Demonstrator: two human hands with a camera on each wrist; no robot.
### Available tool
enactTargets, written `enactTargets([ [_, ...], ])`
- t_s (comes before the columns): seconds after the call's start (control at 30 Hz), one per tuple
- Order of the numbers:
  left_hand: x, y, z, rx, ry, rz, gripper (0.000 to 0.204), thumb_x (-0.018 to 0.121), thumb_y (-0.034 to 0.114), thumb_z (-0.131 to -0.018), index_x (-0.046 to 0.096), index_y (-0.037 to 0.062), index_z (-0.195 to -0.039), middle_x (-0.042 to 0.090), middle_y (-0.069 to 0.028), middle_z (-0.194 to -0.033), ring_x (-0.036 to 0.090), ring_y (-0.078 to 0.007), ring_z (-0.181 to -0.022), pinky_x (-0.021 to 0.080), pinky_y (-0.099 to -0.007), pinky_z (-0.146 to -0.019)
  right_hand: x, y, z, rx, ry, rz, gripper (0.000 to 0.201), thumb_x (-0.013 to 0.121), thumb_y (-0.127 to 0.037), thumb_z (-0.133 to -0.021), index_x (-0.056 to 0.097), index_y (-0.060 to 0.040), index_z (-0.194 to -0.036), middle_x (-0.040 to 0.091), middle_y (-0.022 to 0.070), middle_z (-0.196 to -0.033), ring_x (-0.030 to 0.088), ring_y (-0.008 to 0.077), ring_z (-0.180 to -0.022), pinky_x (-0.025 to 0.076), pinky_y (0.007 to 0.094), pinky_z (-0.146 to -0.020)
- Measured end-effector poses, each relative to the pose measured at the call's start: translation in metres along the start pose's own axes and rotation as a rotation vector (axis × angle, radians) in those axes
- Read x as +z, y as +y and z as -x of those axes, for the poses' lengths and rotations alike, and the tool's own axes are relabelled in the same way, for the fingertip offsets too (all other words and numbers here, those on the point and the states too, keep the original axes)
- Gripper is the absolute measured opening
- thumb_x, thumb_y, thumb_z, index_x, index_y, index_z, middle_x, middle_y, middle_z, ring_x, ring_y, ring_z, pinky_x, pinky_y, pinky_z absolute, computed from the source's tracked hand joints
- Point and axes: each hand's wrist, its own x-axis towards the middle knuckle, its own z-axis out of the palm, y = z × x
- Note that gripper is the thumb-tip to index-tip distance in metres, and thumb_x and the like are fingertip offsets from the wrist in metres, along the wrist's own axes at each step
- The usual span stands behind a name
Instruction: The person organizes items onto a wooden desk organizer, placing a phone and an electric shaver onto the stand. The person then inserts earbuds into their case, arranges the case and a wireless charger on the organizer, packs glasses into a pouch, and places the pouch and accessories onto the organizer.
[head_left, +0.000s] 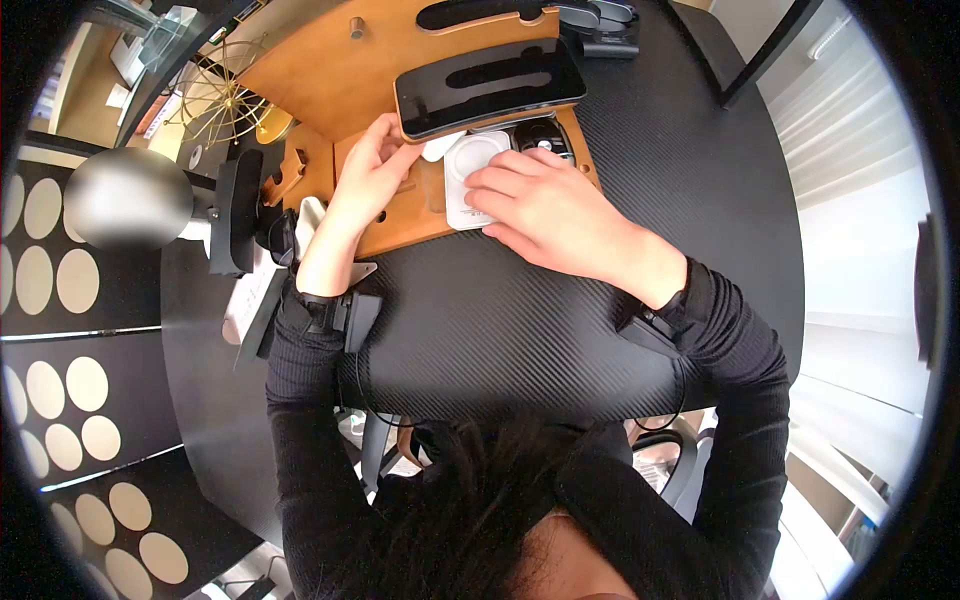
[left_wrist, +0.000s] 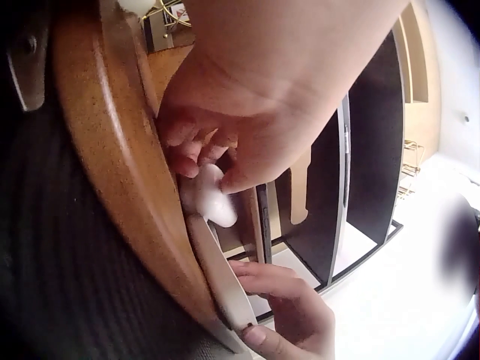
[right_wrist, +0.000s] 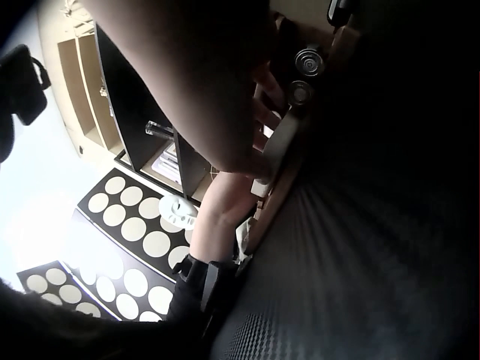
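Two hands flanked one white charger, its long axis running away from us on the wooden organizer. Our left hand pinched a rounded white piece just left of the charger's far end; our right hand gripped the charger from its right side.

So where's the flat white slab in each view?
Head: flat white slab upper middle, partly under the right hand.
Left wrist: lower middle, right hand on it.
Right wrist: just right of centre, slanting.
Shared landmark: brown wooden stand, its edge beside the slab.
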Motion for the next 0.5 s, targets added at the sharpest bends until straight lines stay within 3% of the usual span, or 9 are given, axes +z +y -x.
enactTargets([
  [0.07, 0.0, -0.001, -0.002, 0.032, 0.0, 0.036, 0.027, 0.059, 0.009, -0.097, 0.052, 0.0054, -0.123, 0.055, 0.0034, -0.084, 0.041, -0.0024, -0.063, 0.032, -0.0184, -0.054, -0.001, 0.002, -0.001, -0.008, 0.007, -0.037, 0.022, 0.072, -0.013, -0.075, 0.062, -0.0075, -0.094, 0.06, 0.003, -0.098, 0.057, 0.0217, -0.098, 0.045, 0.0353, -0.084],
  [0.13, 0.001, -0.002, 0.001, 0.069, 0.04, 0.066, 0.033, 0.065, 0.011, -0.093, 0.053, 0.0023, -0.122, 0.063, 0.0023, -0.089, 0.054, -0.0048, -0.071, 0.044, -0.0205, -0.067, 0.001, 0.001, 0.0, 0.011, 0.015, -0.063, 0.023, 0.072, -0.012, -0.075, 0.062, -0.0069, -0.095, 0.06, 0.0032, -0.099, 0.056, 0.0222, -0.099, 0.046, 0.0355, -0.085],
  [0.23, 0.002, -0.002, 0.002, 0.06, 0.026, 0.074, 0.034, 0.066, 0.012, -0.093, 0.052, 0.0019, -0.123, 0.063, 0.0016, -0.084, 0.056, -0.0055, -0.072, 0.044, -0.0208, -0.071, 0.0, 0.0, 0.001, 0.013, 0.01, -0.049, 0.024, 0.073, -0.012, -0.075, 0.062, -0.007, -0.096, 0.06, 0.0031, -0.099, 0.056, 0.022, -0.1, 0.046, 0.0352, -0.085],
  [0.37, 0.007, 0.007, 0.008, -0.02, 0.034, -0.008, 0.042, 0.068, 0.013, -0.093, 0.049, 0.0003, -0.128, 0.062, 0.0004, -0.08, 0.055, -0.0055, -0.072, 0.044, -0.0211, -0.067, 0.005, 0.0, 0.003, 0.019, 0.046, -0.063, 0.026, 0.073, -0.012, -0.074, 0.062, -0.0071, -0.097, 0.06, 0.0031, -0.099, 0.055, 0.0219, -0.1, 0.046, 0.0352, -0.085],
  [0.5, 0.006, 0.007, 0.009, 0.048, -0.007, -0.097, 0.058, 0.075, 0.016, -0.088, 0.045, -0.0027, -0.135, 0.064, -0.0008, -0.08, 0.053, -0.0044, -0.068, 0.043, -0.0209, -0.063, 0.004, 0.001, 0.004, 0.016, 0.029, -0.053, 0.027, 0.072, -0.011, -0.073, 0.063, -0.0073, -0.099, 0.06, 0.0023, -0.099, 0.055, 0.0214, -0.1, 0.046, 0.0354, -0.084],
])
